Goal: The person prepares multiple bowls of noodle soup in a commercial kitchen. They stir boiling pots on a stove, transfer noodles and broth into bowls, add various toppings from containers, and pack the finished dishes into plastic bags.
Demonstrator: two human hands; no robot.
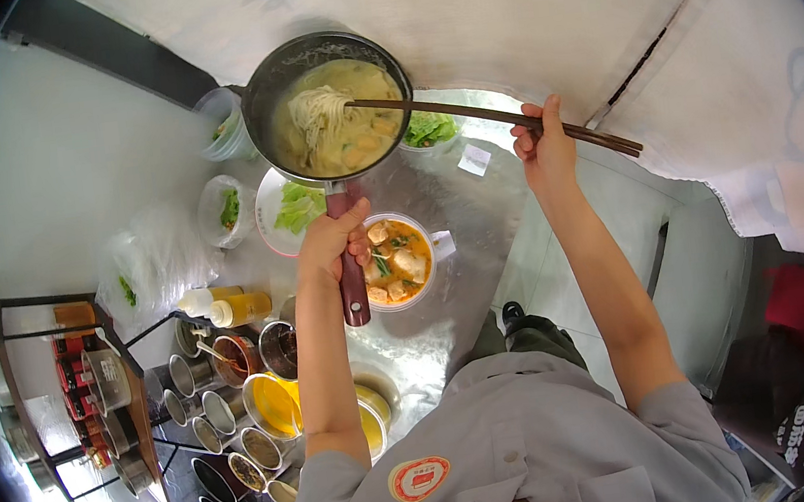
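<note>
My left hand [336,242] grips the dark red handle of a black saucepan [260,118], lifted over the metal counter. Inside the pan, a yellowish broth [332,158] holds noodles [321,111] and pieces of food. My right hand [547,141] holds a pair of long dark chopsticks [460,108], whose tips reach into the pan at the noodles. Below the pan handle stands a round plastic bowl [403,260] of orange-red soup with chunks and greens. A plate [271,225] with lettuce [299,207] is partly hidden by the pan and my left hand.
More containers with greens [430,129] stand around the pan, one at the left [225,210]. Two squeeze bottles [239,309], several metal seasoning pots [221,411] and a black-framed shelf [75,385] fill the left side. Small paper slips [474,159] lie on the counter [474,235]. A pale curtain [569,16] hangs beyond.
</note>
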